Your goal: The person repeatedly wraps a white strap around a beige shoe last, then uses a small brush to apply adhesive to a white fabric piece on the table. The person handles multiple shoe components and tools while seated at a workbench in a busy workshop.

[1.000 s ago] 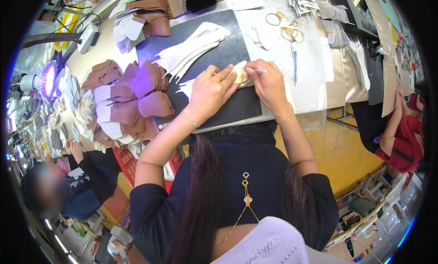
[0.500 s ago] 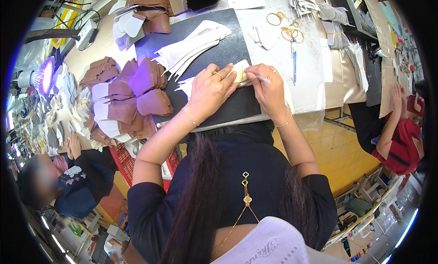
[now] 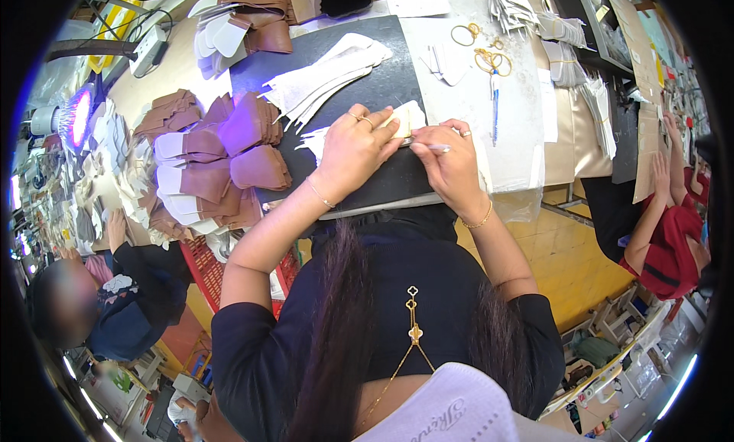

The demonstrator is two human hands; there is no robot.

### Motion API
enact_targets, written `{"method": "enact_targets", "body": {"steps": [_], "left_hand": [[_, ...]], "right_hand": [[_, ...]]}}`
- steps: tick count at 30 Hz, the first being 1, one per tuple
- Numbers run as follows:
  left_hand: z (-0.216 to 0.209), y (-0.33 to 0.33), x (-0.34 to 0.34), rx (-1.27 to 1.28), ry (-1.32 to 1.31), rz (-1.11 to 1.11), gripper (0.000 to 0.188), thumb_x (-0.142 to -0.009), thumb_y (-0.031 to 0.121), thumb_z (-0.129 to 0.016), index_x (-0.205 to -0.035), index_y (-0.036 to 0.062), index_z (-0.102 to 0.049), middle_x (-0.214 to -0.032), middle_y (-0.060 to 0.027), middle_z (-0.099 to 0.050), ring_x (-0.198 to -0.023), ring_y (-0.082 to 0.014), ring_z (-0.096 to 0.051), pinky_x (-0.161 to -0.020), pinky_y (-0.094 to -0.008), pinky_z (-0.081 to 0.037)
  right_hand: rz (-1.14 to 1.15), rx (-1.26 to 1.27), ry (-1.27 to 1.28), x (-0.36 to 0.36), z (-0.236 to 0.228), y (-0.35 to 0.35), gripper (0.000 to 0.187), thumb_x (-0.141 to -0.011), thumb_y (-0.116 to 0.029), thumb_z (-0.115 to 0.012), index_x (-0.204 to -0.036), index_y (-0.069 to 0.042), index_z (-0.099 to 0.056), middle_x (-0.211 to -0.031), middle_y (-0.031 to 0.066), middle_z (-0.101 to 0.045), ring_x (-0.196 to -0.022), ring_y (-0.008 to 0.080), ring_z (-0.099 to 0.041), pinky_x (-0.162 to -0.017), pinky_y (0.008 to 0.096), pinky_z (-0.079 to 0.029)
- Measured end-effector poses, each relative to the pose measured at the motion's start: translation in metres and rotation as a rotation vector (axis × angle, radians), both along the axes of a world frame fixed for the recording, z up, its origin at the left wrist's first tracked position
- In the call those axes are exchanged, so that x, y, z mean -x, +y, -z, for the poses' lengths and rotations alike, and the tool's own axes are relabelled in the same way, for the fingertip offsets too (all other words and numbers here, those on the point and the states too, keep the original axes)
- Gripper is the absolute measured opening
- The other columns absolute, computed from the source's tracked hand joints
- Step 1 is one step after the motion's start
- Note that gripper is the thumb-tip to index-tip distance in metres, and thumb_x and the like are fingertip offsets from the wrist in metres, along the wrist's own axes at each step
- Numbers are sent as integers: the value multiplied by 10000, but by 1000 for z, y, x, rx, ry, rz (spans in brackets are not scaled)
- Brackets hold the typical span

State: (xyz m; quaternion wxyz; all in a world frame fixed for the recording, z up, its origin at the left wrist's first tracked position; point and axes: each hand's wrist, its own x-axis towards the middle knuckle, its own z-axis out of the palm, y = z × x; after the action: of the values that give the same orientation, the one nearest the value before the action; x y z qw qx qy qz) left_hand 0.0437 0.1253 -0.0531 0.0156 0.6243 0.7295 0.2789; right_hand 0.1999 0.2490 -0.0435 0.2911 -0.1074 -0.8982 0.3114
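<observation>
My left hand (image 3: 352,147) presses a pale yellow card (image 3: 403,122) onto a white cut piece (image 3: 415,113), its fingertips holding the card's left side. Beside the card's lower right corner, my right hand (image 3: 453,163) pinches a slim whitish pen (image 3: 437,147), its tip close to the card's edge. Both hands rest over a black mat (image 3: 399,174). Partly under my left hand lies another white piece (image 3: 312,142) with a frayed end. Beyond it is a fanned stack of white pieces (image 3: 332,71).
Brown and white leather pieces (image 3: 258,167) are stacked left of the mat. On the right lie a blue pen (image 3: 495,109), yellow rubber bands (image 3: 489,60) and bundled white pieces (image 3: 600,117). A lit lamp (image 3: 76,119) stands far left. Co-workers sit at both sides.
My right hand has shifted slightly down along the card's edge, and the pen now lies flatter. My left hand stays on the card. The right co-worker's arms have moved.
</observation>
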Motion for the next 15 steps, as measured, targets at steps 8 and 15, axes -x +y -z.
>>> {"method": "enact_targets", "body": {"steps": [8,15], "left_hand": [[-9,4,16,176,-539,-151,305,-783,222,-824,-1021,46,-751,-1059,-97,-722,-863,-220,-657,-796,-304,-523],[-23,1,19,72,-886,-301,351,-775,181,-837,-1078,53,-716,-962,-45,-696,-782,-112,-586,-707,-259,-493]], "right_hand": [[116,432,150,-9,14,-1,242,-1064,-195,-455,-1137,-6,-586,-1117,146,-575,-1038,258,-656,-927,362,-520],[92,281,114,-2,27,-12,180,-996,-148,-550,-1156,-77,-593,-1124,135,-587,-978,279,-651,-877,383,-505]]}}
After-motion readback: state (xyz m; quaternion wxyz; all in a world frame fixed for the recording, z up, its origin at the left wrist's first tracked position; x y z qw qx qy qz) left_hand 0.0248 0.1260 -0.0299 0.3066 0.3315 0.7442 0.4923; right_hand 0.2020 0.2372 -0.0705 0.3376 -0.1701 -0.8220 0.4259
